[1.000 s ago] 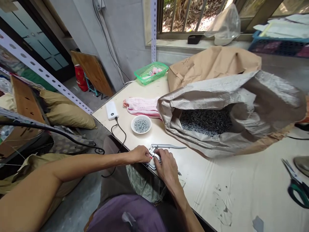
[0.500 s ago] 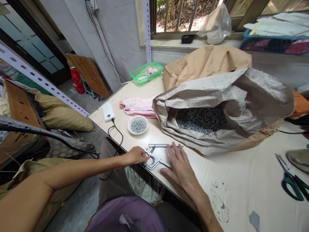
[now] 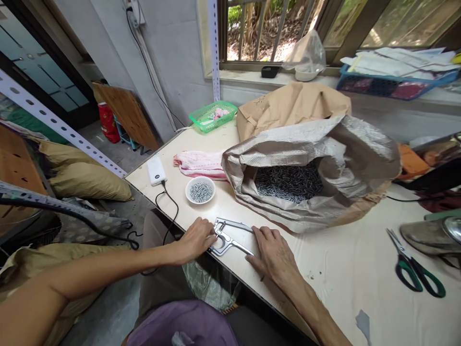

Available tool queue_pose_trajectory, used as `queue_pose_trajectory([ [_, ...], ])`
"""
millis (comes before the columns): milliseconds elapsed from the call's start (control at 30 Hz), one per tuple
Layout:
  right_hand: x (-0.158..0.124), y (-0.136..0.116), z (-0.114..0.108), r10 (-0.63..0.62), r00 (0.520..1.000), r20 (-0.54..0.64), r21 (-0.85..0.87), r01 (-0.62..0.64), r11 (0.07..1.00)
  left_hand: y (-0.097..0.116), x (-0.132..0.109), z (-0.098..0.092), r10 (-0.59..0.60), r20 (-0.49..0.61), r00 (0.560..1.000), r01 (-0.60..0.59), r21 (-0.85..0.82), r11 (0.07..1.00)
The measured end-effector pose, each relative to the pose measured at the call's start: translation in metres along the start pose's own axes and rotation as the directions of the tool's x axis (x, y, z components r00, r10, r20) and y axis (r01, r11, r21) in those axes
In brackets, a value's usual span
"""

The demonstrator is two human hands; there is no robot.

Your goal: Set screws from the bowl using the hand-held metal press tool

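Note:
Silver spring-loaded hand pliers (image 3: 230, 241) lie at the table's front edge, their two handles spread apart and pointing right. My left hand (image 3: 197, 239) is at the jaw end, fingertips pinched together there; whatever is between them is hidden. Around the handle ends curls my right hand (image 3: 274, 253), its fingers on the upper handle and its thumb by the lower one. Just beyond the pliers stands a white bowl (image 3: 200, 203) of small shiny metal pins or rivets (image 3: 200, 191).
A large woven sack (image 3: 273, 214) of dark metal pieces lies open behind the pliers. Around it are a pink-striped cloth (image 3: 201, 164), a green basket (image 3: 207, 126), a white power bank (image 3: 155, 170) with a cable, and green-handled scissors (image 3: 414, 269) at the right.
My right hand has gone from loosely spread to curled round the handle ends. My left hand has moved closer over the jaws. The camera view has shifted slightly.

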State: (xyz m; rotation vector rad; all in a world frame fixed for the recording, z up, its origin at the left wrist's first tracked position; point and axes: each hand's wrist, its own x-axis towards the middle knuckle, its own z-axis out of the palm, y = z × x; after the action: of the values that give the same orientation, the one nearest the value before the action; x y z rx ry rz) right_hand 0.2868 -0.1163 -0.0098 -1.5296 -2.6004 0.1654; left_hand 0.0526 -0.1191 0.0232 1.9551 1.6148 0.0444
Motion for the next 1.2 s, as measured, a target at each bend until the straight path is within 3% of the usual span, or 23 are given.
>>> queue_pose_trajectory([
  [67, -0.003, -0.002, 0.003, 0.008, 1.0, -0.029, -0.007, -0.008, 1.0, 0.014, 0.003, 0.005, 0.25, -0.113, 0.962, -0.226, 0.191, 0.955],
  [167, -0.008, -0.004, 0.006, -0.007, 0.998, -0.065, -0.036, 0.004, 0.999, 0.034, 0.02, 0.016, 0.492, -0.021, 0.87, -0.459, 0.329, 0.825],
  [300, -0.014, -0.014, 0.003, 0.011, 0.998, -0.065, -0.066, -0.015, 0.998, 0.043, 0.045, 0.024, 0.565, 0.125, 0.816, -0.568, 0.354, 0.743],
  [500, -0.017, -0.026, 0.001, 0.067, 0.992, -0.106, -0.1, -0.078, 0.992, 0.032, 0.054, 0.027, 0.638, 0.137, 0.758, -0.646, 0.289, 0.706],
  [633, -0.014, -0.025, 0.004, 0.062, 0.992, -0.114, -0.055, -0.068, 0.996, 0.031, 0.056, 0.037, 0.619, 0.115, 0.777, -0.622, 0.286, 0.729],
  [767, -0.01, -0.016, 0.003, 0.05, 0.997, -0.05, -0.02, -0.051, 0.999, 0.033, 0.053, 0.039, 0.581, 0.091, 0.809, -0.582, 0.272, 0.767],
  [833, -0.011, -0.007, 0.001, 0.003, 0.998, -0.059, 0.021, -0.002, 1.0, 0.029, 0.046, 0.029, 0.586, 0.014, 0.81, -0.573, 0.233, 0.786],
  [900, -0.014, 0.005, -0.002, -0.049, 0.992, -0.118, 0.073, 0.058, 0.996, 0.019, 0.035, 0.013, 0.568, -0.13, 0.813, -0.546, 0.174, 0.82],
  [967, -0.02, 0.014, -0.008, -0.011, 0.978, -0.21, 0.098, 0.033, 0.995, 0.005, 0.021, -0.005, 0.448, -0.284, 0.848, -0.438, 0.103, 0.893],
  [1033, -0.026, 0.016, -0.013, 0.066, 0.957, -0.283, 0.113, -0.035, 0.993, -0.008, 0.007, -0.018, 0.239, -0.351, 0.905, -0.246, 0.025, 0.969],
  [1100, -0.03, 0.009, -0.016, 0.1, 0.944, -0.315, 0.144, -0.056, 0.988, -0.017, -0.003, -0.021, 0.045, -0.298, 0.954, -0.056, -0.031, 0.998],
  [1200, -0.031, -0.014, -0.01, 0.071, 0.948, -0.31, 0.192, -0.011, 0.981, -0.02, -0.007, -0.009, -0.116, -0.14, 0.983, 0.111, -0.043, 0.993],
])
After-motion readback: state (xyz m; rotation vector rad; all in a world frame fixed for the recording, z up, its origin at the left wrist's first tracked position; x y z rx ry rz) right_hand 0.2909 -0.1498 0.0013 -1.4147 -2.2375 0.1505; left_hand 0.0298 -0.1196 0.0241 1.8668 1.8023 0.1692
